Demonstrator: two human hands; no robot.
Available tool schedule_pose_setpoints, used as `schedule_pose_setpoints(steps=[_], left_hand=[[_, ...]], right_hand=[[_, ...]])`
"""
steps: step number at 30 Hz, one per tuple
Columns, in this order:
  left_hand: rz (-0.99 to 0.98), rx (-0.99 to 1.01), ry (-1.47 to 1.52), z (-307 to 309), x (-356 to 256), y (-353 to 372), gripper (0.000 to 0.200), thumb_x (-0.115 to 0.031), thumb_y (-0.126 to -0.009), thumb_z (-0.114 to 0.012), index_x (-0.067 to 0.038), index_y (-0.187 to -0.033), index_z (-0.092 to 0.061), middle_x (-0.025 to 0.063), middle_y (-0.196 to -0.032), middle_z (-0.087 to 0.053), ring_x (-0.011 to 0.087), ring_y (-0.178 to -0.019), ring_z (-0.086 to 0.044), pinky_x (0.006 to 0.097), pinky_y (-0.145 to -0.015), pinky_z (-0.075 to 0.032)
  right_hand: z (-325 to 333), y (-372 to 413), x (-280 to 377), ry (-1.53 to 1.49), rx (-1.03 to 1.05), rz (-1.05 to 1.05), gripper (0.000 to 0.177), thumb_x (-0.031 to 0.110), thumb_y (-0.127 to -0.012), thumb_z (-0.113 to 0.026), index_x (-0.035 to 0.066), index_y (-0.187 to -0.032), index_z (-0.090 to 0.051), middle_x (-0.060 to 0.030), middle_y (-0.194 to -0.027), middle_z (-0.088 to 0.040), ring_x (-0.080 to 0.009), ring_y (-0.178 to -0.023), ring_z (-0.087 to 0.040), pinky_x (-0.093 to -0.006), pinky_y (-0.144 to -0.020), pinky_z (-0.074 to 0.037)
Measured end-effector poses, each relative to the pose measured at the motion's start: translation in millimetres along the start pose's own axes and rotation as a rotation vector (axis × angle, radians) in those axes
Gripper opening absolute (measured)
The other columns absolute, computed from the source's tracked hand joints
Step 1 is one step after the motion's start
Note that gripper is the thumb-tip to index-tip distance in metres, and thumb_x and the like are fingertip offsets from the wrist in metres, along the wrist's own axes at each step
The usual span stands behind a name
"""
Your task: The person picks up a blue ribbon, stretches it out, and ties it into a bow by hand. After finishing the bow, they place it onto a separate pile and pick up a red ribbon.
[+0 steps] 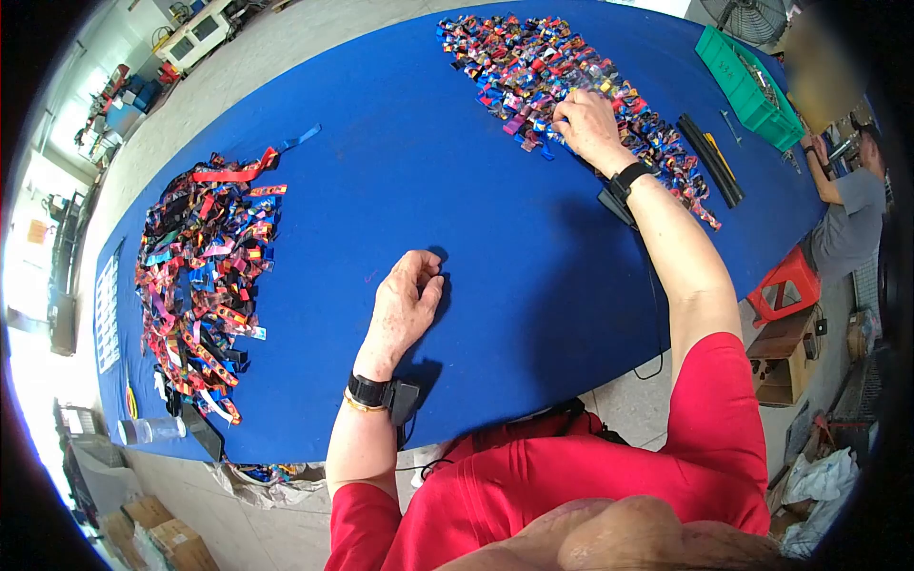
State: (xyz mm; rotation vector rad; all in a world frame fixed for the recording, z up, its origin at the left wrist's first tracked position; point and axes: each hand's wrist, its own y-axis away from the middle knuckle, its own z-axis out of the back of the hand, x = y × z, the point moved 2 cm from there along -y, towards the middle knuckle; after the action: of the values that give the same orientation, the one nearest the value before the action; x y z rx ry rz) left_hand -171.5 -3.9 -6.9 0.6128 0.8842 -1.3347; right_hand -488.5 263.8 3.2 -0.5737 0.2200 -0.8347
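Observation:
My left hand (407, 300) is over the middle of the blue table (352, 190), fingers curled in toward the thumb, and nothing shows in it. Out to the right, my right hand (590, 124) is at the near edge of a wide spread of short, colourful printed strap pieces (519, 71). Its fingers are bent down and closed among the pieces; whatever they grip is hidden. Both wrists carry black bands with small boxes. On the left lies a heap of longer, multicoloured printed straps (205, 276), apart from my hands.
A green bin (752, 90) of small parts stands at the far right, near black bars (709, 160). At the left edge are a clear jar (152, 430) and a white label sheet (107, 314). Another person (847, 214) sits at the right end, near a red stool (788, 285).

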Motion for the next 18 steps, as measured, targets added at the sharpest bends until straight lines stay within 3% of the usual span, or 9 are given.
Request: schedule_pose_setpoints(steps=[18], left_hand=[[-0.031, -0.012, 0.005, -1, 0, 0, 0.019, -0.002, -0.093, -0.068, -0.002, -0.111, -0.061, 0.0085, -0.091, -0.067, 0.0155, -0.082, -0.065, 0.0303, -0.073, -0.053]], right_hand=[[-4, -11, 1, 0.041, 0.104, -0.033, 0.005, 0.021, -0.087, -0.074, 0.016, -0.088, -0.074, -0.0046, -0.101, -0.063, -0.0266, -0.103, -0.059, -0.0451, -0.088, -0.045]])
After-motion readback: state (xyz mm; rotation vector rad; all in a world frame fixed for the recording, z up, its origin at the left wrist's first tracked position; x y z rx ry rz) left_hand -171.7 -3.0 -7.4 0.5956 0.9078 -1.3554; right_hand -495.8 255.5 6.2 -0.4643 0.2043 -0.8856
